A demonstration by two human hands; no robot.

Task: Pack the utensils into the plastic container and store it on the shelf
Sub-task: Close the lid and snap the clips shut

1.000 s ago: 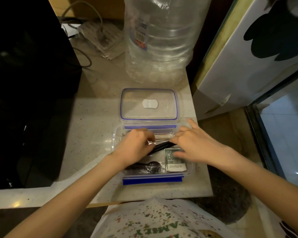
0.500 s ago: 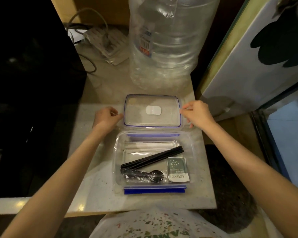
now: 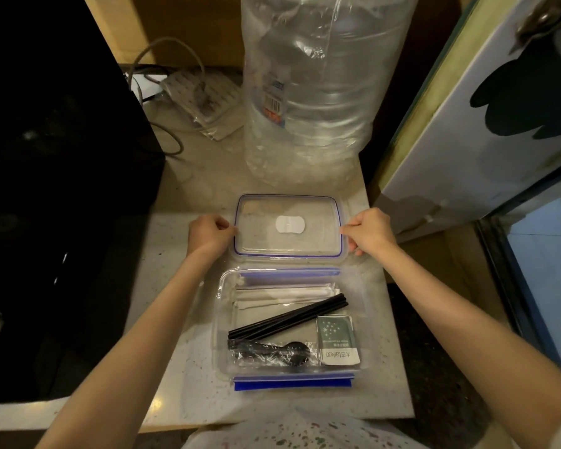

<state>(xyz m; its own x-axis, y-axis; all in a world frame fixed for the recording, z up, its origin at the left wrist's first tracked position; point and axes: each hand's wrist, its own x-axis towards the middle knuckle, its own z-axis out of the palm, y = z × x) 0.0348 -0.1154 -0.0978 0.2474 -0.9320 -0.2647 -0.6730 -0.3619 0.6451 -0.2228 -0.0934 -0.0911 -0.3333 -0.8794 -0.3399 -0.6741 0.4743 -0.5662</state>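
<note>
The left hand (image 3: 209,236) is curled closed on the left edge of the clear lid (image 3: 287,225), thumb and fingers pinching its blue-lined rim; the right hand (image 3: 368,231) grips the opposite edge in the same manner, fingers folded around the rim. The lid spans the gap between the two sets of fingers, a white oval patch at its centre; whether it is lifted or flat on the counter (image 3: 182,351) cannot be determined from this angle. Just below the fingers, toward the person, sits the open plastic container (image 3: 222,335), uncovered, blue clips at its near and far edges. Inside it: black chopsticks (image 3: 287,320) lying diagonally, a wrapped black spoon (image 3: 272,351) along the near wall, a green-and-white packet (image 3: 336,340) at the right near corner, and white wrapped items (image 3: 282,296) at the end nearest the fingers. Beyond the fingertips stands a large clear water bottle (image 3: 308,92); a power strip (image 3: 201,98) with cables lies beyond the left fingers.
</note>
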